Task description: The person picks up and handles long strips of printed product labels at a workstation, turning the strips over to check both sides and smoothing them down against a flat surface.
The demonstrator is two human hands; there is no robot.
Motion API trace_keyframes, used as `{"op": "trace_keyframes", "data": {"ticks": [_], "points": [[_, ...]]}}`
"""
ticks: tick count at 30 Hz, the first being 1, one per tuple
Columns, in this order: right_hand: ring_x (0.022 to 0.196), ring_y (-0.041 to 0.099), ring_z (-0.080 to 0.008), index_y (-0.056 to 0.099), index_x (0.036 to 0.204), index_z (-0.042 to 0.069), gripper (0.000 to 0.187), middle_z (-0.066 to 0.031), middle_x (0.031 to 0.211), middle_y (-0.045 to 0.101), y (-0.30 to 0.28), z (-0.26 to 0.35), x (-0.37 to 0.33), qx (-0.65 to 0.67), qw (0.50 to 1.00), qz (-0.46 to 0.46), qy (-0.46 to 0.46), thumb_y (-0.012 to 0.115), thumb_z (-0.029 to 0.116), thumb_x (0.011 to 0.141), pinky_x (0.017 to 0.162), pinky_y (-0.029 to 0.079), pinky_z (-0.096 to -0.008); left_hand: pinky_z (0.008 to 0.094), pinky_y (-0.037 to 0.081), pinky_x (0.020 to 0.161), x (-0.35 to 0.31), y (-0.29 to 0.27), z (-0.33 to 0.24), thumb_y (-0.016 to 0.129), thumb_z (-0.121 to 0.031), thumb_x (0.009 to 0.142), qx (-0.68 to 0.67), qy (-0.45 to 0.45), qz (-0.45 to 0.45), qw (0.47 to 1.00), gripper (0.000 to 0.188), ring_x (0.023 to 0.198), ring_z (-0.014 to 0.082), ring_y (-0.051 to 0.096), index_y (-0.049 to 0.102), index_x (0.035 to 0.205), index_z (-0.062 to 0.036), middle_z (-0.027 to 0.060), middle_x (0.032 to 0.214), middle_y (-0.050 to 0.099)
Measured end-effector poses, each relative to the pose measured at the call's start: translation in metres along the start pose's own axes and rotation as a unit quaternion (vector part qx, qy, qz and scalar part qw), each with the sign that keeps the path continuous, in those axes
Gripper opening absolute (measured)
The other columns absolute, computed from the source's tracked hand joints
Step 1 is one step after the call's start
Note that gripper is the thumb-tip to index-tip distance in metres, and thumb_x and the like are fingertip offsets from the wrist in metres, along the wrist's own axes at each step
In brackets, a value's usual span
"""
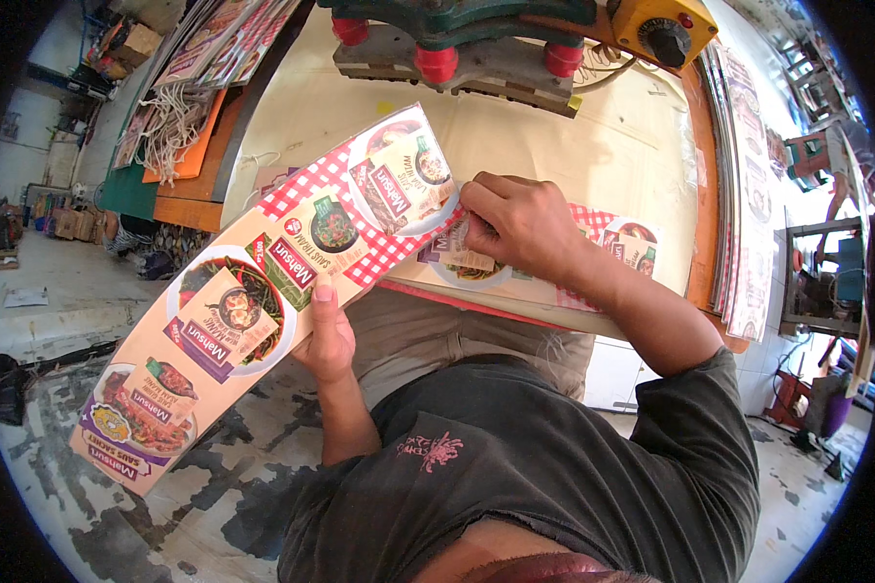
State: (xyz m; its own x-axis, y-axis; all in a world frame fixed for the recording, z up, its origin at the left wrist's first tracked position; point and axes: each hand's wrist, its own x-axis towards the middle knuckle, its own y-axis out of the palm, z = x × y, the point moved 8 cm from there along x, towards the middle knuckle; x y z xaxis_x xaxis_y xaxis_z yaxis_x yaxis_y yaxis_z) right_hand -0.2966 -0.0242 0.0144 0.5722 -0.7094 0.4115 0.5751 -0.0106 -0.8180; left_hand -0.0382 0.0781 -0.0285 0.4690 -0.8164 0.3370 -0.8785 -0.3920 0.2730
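Red-checked printed card strip gripped in left hand, thumb on top and fingers closed beneath its lower edge, upper end over the near edge of the cream worktop, lower end hanging well off it above the floor. Right hand closed, fingertips pinching the strip's upper end above a second printed sheet lying flat along the near edge. Green press with red feet and yellow control box at the far edge.

Press machine top cut off
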Motion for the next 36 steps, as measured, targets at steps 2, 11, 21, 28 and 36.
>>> {"op": "trace_keyframes", "data": {"ticks": [2,11,21,28,36], "points": [[0.079,0.069,-0.0291,0.058,0.095,0.008,0.020,-0.0092,0.089,0.064,-0.004,0.000,0.000,-0.025,0.999,-0.017,-0.011,0.067,0.018,0.080,0.064,0.057,-0.0426,0.0518,0.046,0.112,0.002,0.003,-0.011,0.053,0.006,0.095,-0.008,0.025,0.008,1.000,0.063,0.136,0.0341,0.052,0.031,0.154,0.0044,0.0222,0.152,0.045],[0.069,0.068,-0.0251,0.059,0.088,0.007,0.017,-0.0061,0.084,0.066,-0.023,-0.032,0.003,-0.022,0.996,-0.070,0.052,0.071,0.005,0.076,0.059,0.054,-0.0375,0.0530,0.045,0.112,0.004,-0.011,-0.022,0.053,0.008,0.093,-0.042,-0.026,0.027,0.998,0.066,0.137,0.0334,0.050,0.029,0.155,0.0043,0.0212,0.150,0.046],[0.063,0.066,-0.0319,0.056,0.087,0.007,0.015,-0.0098,0.081,0.063,-0.023,-0.046,-0.002,-0.025,0.988,-0.124,0.084,0.069,0.011,0.080,0.055,0.054,-0.0437,0.0518,0.067,0.079,0.010,-0.034,-0.012,0.052,0.007,0.092,-0.025,-0.055,0.047,0.997,0.067,0.126,0.0377,0.059,0.027,0.155,0.0020,0.0242,0.144,0.049],[0.063,0.064,-0.0197,0.061,0.098,0.005,0.013,-0.0078,0.083,0.066,-0.022,-0.051,-0.009,0.092,0.990,-0.093,0.054,0.067,0.007,0.087,0.058,0.053,-0.0341,0.0553,0.051,0.107,0.011,-0.025,-0.021,0.051,0.007,0.095,-0.050,-0.033,0.052,0.997,0.062,0.136,0.0344,0.051,0.032,0.154,0.0025,0.0204,0.150,0.047],[0.070,0.067,-0.0103,0.056,0.140,0.006,0.044,-0.0090,0.099,0.075,0.004,-0.048,-0.011,0.446,0.883,0.018,0.145,0.065,0.024,0.101,0.062,0.054,-0.0292,0.0552,0.052,0.105,0.010,-0.021,-0.020,0.051,0.005,0.096,-0.091,-0.063,0.074,0.991,0.060,0.135,0.0334,0.053,0.033,0.154,0.0039,0.0197,0.150,0.048]]}}
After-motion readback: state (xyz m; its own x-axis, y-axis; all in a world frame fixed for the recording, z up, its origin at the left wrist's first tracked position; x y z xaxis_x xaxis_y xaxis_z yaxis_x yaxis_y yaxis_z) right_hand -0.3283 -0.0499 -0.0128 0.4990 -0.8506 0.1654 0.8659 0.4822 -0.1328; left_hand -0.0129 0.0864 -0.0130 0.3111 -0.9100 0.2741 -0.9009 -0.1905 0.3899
